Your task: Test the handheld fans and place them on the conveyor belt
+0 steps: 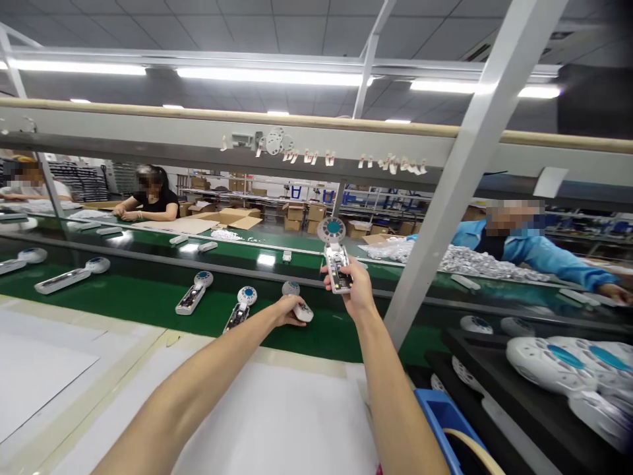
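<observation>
My right hand (359,287) is closed around the handle of a white round-headed device (332,229), held upright above the green belt. Its round head carries a teal disc, and the open handle shows a circuit board. Lower and to the left, my left hand (287,310) grips a second white round-headed device (303,313) at belt level; its head points away from me. Whether that one still touches the belt I cannot tell. Just left of this hand lie an open-handled device (246,295) and another like it (194,293), circuit boards showing.
The green conveyor belt (143,290) runs across in front of the white-covered table (277,409). A slanted metal post (445,178) stands right of my right hand. Black trays (475,359) of devices and a blue bin (445,412) sit at right. Several people work across the line.
</observation>
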Demonstrator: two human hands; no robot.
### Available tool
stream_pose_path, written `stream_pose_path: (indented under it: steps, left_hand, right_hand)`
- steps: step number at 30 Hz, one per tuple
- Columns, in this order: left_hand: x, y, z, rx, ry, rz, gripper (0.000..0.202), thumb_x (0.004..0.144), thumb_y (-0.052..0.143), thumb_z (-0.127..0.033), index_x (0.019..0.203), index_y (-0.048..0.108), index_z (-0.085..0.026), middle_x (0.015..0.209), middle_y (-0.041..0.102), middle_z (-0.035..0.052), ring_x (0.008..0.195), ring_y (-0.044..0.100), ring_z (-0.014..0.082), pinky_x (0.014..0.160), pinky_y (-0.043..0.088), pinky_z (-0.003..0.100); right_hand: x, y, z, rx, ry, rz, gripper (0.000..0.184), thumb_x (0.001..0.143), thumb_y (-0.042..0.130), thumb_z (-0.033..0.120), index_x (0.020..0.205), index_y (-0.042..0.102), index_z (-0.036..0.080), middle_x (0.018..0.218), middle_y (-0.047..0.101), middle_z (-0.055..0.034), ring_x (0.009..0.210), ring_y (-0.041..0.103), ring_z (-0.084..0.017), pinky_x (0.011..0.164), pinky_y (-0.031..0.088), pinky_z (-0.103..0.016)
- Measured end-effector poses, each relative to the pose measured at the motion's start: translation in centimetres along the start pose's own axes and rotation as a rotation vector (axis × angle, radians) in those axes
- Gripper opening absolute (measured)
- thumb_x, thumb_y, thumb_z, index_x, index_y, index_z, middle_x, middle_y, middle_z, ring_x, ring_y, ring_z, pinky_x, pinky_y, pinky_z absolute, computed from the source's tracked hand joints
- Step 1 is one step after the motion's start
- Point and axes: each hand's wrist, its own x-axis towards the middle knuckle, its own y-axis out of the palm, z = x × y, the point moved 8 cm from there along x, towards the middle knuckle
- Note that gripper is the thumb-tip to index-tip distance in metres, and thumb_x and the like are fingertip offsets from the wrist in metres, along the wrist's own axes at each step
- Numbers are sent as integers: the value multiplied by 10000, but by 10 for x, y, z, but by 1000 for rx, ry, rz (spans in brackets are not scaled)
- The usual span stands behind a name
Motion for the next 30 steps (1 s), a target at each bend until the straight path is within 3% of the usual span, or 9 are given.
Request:
stream_pose_path:
  steps: [4, 7, 10, 18, 22, 30]
  left_hand:
    - [-31, -9, -28, -275, 211, 89, 339, 980, 579, -342, 1258, 565, -149, 1134, 645, 89, 930, 668, 189, 791, 602, 378]
    - [-64, -24, -59, -426, 367, 126, 300, 963, 511, -178, 1261, 482, -159, 1071, 650, 81, 904, 694, 190, 800, 622, 411]
    - [-104, -42, -82, -498, 489, 150, 397, 873, 532, -77, 1245, 441, -183, 1082, 652, 85, 916, 713, 211, 792, 639, 454]
    - [-195, -82, -97, -397, 796, 157, 731, 832, 695, -193, 1434, 284, -256, 1209, 627, 100, 818, 715, 200, 663, 638, 376]
    - [-215, -93, -96, -338, 890, 208, 740, 878, 677, -233, 1462, 225, -278, 1247, 623, 112, 828, 722, 207, 684, 634, 378]
    - [-228, -97, -101, -338, 919, 284, 806, 899, 670, -249, 1496, 128, -260, 950, 703, 36, 714, 722, 191, 639, 599, 319]
  right_hand:
    - [-16, 17, 37, 57, -117, 37, 468, 713, 570, 220, 1176, 510, 205, 861, 705, -13, 605, 653, -164, 484, 548, -270]
    - [-25, 30, 50, 57, -151, 51, 568, 712, 594, 185, 1255, 441, 253, 923, 686, 13, 678, 690, -179, 554, 610, -320]
    - [-33, 43, 55, 59, -147, 80, 631, 736, 618, 175, 1315, 392, 282, 986, 657, 24, 767, 710, -181, 654, 649, -357]
    - [-53, 79, 56, 36, -102, 283, 798, 822, 652, 198, 1495, 247, 342, 1102, 657, -3, 891, 735, -209, 790, 650, -411]
    - [-60, 92, 53, 14, -100, 326, 812, 838, 665, 215, 1510, 233, 364, 1122, 655, -21, 900, 731, -216, 779, 651, -421]
    - [-64, 105, 40, -36, -48, 299, 852, 814, 697, 222, 1503, 221, 380, 1120, 671, -32, 864, 741, -249, 724, 646, -446]
